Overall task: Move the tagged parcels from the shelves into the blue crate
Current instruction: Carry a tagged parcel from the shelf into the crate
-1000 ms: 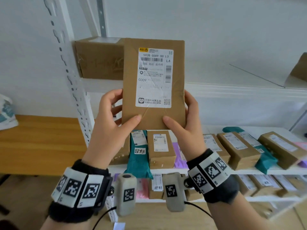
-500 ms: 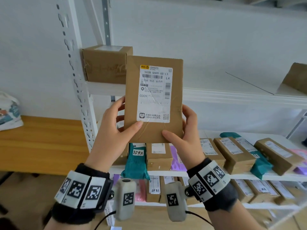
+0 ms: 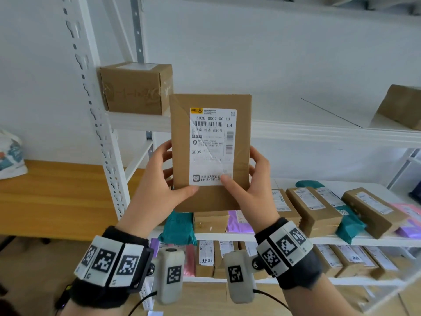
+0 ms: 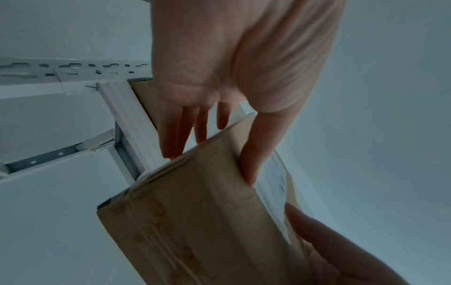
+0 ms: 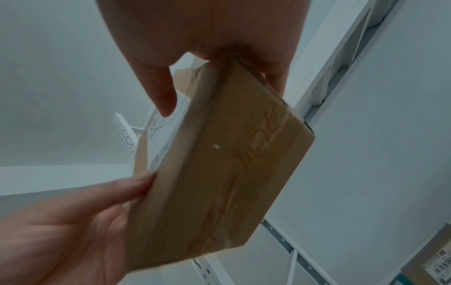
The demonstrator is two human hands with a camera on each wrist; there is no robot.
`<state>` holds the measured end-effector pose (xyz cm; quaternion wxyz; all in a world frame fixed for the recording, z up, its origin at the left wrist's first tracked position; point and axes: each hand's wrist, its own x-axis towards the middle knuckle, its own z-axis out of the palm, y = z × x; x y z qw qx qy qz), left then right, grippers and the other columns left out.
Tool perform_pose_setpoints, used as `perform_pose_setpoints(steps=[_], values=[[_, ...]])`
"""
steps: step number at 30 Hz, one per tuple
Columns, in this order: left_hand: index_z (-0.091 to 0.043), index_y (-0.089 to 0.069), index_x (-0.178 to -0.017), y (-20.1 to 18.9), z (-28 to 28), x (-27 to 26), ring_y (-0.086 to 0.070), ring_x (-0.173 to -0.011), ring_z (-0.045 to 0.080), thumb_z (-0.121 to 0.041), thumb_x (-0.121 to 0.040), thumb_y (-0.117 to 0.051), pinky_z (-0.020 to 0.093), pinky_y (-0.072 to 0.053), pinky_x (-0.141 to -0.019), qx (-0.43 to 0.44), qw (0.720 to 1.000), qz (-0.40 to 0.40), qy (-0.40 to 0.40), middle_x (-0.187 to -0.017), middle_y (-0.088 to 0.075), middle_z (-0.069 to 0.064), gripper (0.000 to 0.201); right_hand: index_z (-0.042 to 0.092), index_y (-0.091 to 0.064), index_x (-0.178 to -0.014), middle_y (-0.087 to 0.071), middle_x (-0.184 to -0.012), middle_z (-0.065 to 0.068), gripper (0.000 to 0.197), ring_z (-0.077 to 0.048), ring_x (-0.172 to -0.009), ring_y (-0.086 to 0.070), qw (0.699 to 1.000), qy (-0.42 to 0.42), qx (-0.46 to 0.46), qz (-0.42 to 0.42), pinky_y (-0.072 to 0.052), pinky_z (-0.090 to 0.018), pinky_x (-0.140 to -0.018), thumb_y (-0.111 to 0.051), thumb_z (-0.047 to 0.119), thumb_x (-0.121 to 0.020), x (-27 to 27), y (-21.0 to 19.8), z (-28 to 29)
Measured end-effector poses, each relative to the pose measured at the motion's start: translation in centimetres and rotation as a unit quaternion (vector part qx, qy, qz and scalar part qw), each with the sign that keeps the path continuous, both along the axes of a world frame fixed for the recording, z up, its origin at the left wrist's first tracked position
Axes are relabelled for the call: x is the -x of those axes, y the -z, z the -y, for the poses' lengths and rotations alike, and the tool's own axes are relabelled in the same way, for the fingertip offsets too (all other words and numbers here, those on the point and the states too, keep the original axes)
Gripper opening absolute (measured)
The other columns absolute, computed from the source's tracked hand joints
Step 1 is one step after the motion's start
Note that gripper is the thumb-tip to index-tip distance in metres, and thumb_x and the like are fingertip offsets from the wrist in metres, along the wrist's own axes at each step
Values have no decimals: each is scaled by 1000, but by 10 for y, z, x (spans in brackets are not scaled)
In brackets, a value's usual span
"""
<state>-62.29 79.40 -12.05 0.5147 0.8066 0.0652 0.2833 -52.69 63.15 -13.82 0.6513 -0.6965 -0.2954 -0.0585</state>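
Note:
A flat brown cardboard parcel (image 3: 210, 201) with a white shipping label stands upright in front of the shelving, held between both hands. My left hand (image 3: 159, 185) grips its lower left edge, thumb on the front and fingers behind. My right hand (image 3: 252, 185) grips the lower right edge, thumb on the label's bottom corner. In the left wrist view the left hand (image 4: 231, 77) pinches the parcel (image 4: 195, 221). In the right wrist view the right hand (image 5: 195, 29) clamps the parcel (image 5: 219, 173), whose underside carries orange handwriting. The blue crate is out of view.
A cube-shaped box (image 3: 134, 87) sits at the left end of the upper shelf (image 3: 319, 133); another box (image 3: 401, 106) lies at its right. Several labelled boxes (image 3: 314, 206) and teal bags (image 3: 177, 229) crowd the lower shelves. A white slotted upright (image 3: 100, 124) and a wooden bench (image 3: 45, 197) stand at the left.
The parcel has come down from the level of the cube box to below the upper shelf's edge. Both hands kept hold; the right thumb now lies on the label.

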Motion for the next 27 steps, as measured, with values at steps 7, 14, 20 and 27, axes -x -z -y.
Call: perform_pose_setpoints(steps=[7, 14, 20, 27], values=[[-37, -26, -141, 5, 4, -6, -53, -120, 8, -8, -68, -84, 26, -49, -97, -38, 998, -28, -32, -141, -40, -9, 98, 31, -30, -136, -30, -134, 9, 80, 5, -121, -40, 999, 13, 28, 28, -49, -29, -99, -78, 11, -76, -7, 4, 4], [-35, -22, -124, 8, 5, -11, -55, -100, -11, 2, -72, -79, -1, -44, -71, -2, 1000, 8, -8, -129, -49, -13, 85, 36, -30, -114, -36, -133, 0, 79, -12, -128, -41, 1000, -5, -18, 19, -47, -38, -101, -76, -10, -69, -9, 9, 3], [-36, -23, -122, 9, 6, -12, -55, -101, -14, 3, -73, -78, 1, -45, -72, 6, 1000, 14, 3, -123, -49, -18, 83, 37, -30, -115, -38, -135, -2, 77, -12, -129, -41, 1000, -17, -22, 12, -48, -38, -101, -76, -7, -71, -12, 9, 5], [-56, -25, -113, 5, 4, -8, -49, -120, -2, -10, -71, -82, 18, -43, -95, -24, 999, 28, 4, -123, -38, -37, 84, 26, -28, -133, -45, -135, -5, 80, -15, -125, -47, 1000, -14, 0, -15, -50, -40, -98, -74, -3, -75, -18, 14, 8]])
